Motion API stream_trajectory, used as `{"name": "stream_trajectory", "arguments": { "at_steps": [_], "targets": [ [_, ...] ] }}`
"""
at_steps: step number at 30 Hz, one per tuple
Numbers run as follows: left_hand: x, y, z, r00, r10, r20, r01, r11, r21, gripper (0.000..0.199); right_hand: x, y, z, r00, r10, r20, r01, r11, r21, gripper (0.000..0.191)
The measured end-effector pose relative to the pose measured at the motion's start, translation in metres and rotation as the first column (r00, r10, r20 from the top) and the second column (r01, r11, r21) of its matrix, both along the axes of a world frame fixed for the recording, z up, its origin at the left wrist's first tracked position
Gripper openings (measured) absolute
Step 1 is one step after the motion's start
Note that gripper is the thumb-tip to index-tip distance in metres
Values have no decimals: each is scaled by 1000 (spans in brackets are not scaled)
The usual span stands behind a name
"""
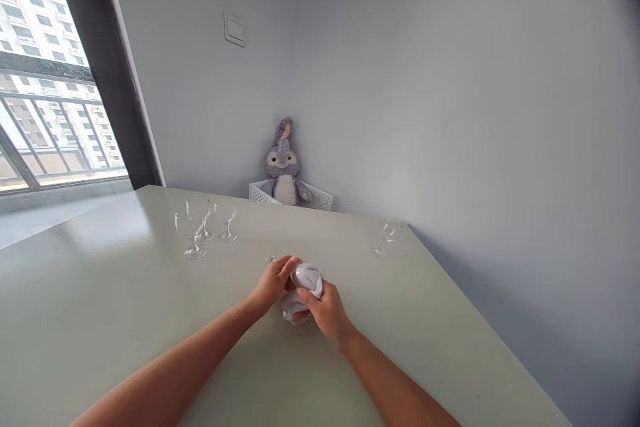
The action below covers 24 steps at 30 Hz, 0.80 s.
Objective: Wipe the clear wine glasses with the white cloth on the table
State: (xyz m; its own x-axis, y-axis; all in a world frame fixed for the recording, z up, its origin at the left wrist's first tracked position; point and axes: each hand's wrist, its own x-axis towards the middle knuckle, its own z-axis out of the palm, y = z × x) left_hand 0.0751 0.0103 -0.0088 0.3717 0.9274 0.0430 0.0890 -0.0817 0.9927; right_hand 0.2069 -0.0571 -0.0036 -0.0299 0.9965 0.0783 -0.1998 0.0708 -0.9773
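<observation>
Near the middle of the table, my left hand [273, 282] is closed around a clear glass, whose foot [270, 259] shows just past the fingers on the left. A white cloth [306, 277] is bunched over and inside the bowl of that glass, and part of it hangs below. My right hand [326, 309] grips the cloth at the glass's right side, with the thumb across the front. The hands are close together, and the fingers behind the cloth are mostly hidden.
Three stemmed glasses [227, 215] stand upright at the back left of the pale table [125, 307]. Another glass [389, 232] stands at the back right. Beyond the far edge, a plush rabbit [284, 170] sits in a white basket [323, 199] against the wall.
</observation>
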Motion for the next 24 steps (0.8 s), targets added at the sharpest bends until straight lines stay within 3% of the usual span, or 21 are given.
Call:
{"name": "stream_trajectory", "arguments": {
  "at_steps": [2, 5, 8, 11, 13, 15, 17, 18, 20, 22, 24],
  "targets": [
    [2, -2, -1, 998, -19, 58, 20, 1000, -22, 45, 0, 3, -4, 997, -35, -70, 32, 998, -47, 27],
    [3, -7, 2, 980, -89, 176, 94, 995, -22, 45, 7, 10, -5, 938, -62, -340, -9, 979, -204, 26],
    [0, -8, 7, 961, -164, 221, 168, 986, 0, 45, 12, 10, -1, 912, 10, -411, -95, 978, -185, 25],
    [-4, -5, 9, 947, -178, 269, 191, 981, -24, 45, 9, 4, 2, 976, 130, -172, -138, 990, -33, 28],
    [-6, -2, 10, 943, -165, 289, 189, 980, -56, 47, 7, 1, -1, 988, 77, 133, -89, 993, 83, 28],
    [-6, 0, 10, 944, -158, 288, 188, 979, -79, 45, 7, 1, -8, 868, -109, 485, -16, 969, 247, 19],
    [-5, 2, 9, 946, -165, 279, 195, 977, -83, 41, 11, 4, -14, 630, -312, 711, -35, 904, 427, 12],
    [-5, 3, 9, 947, -168, 273, 196, 977, -80, 40, 14, 5, -16, 526, -382, 760, -80, 867, 491, 13],
    [-4, 4, 8, 950, -156, 269, 182, 981, -72, 40, 19, 8, -17, 420, -463, 781, -160, 809, 565, 17],
    [-4, 5, 8, 952, -128, 280, 155, 985, -79, 40, 22, 10, -16, 408, -495, 768, -184, 779, 599, 18],
    [-3, 5, 7, 951, -95, 295, 129, 987, -96, 40, 23, 10, -15, 445, -491, 749, -162, 778, 607, 17]
  ]
}}
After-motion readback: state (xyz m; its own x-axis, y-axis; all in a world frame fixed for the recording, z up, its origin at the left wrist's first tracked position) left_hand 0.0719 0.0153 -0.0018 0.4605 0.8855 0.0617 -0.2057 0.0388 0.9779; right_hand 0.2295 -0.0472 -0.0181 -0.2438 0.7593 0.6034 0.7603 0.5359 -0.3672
